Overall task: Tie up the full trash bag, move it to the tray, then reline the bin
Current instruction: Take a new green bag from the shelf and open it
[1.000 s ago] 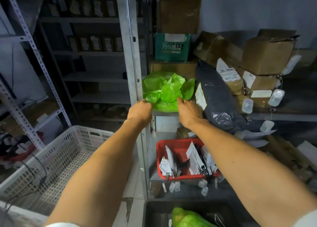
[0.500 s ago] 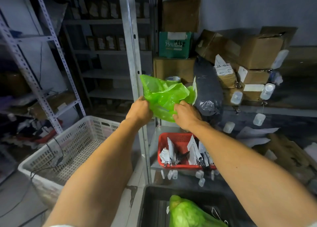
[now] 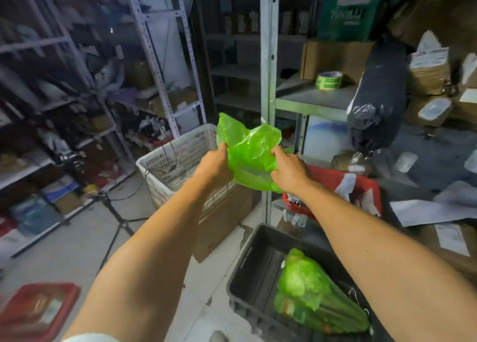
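A fresh green plastic bag (image 3: 249, 152), crumpled and unfilled, hangs in the air in front of me. My left hand (image 3: 214, 165) grips its left edge and my right hand (image 3: 289, 171) grips its right edge. Below, at the bottom right, a full green trash bag (image 3: 313, 296) lies inside a black tray (image 3: 254, 261) on the floor. The bin is not in view.
A metal shelf post (image 3: 268, 88) stands just behind the bag. A white slotted crate (image 3: 175, 158) sits on a cardboard box to the left. A red basket (image 3: 333, 184), a black bag (image 3: 379, 96) and a tape roll (image 3: 329, 79) are on the shelves at right. A tripod (image 3: 116, 217) stands on the floor.
Both hands have pulled the green bag off the shelf, down and toward me. My view has swung left, bringing in the floor and the left shelving.
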Motion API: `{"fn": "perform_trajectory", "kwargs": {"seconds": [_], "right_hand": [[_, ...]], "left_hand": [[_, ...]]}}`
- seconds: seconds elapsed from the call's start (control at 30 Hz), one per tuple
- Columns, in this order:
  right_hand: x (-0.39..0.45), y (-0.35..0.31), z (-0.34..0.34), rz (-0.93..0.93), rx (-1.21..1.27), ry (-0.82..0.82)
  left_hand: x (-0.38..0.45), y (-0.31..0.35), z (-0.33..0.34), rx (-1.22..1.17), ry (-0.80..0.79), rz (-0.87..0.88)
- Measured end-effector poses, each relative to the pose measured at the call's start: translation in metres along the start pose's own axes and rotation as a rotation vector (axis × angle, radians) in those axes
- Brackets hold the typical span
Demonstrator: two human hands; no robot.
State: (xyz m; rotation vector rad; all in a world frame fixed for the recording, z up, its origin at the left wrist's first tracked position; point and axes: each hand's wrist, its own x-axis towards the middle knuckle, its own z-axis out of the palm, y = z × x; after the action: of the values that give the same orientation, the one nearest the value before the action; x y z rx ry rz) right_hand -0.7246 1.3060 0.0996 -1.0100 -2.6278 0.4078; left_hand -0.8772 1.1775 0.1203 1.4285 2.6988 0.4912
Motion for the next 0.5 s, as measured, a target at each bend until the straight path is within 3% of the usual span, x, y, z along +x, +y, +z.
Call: {"fn": "perform_trajectory", "kwargs": {"seconds": [0.27, 0.5], "right_hand": [[-0.019, -0.066, 0.046, -0.138, 0.036, -0.119], [-0.051, -0.159, 0.092, -0.338, 0.053, -0.244]], "left_hand": [[-0.081, -0.081, -0.008, -0.052, 0.004, -0.314], [-0.189, -0.17, -0.016, 0.107, 0.074, -0.566]]}}
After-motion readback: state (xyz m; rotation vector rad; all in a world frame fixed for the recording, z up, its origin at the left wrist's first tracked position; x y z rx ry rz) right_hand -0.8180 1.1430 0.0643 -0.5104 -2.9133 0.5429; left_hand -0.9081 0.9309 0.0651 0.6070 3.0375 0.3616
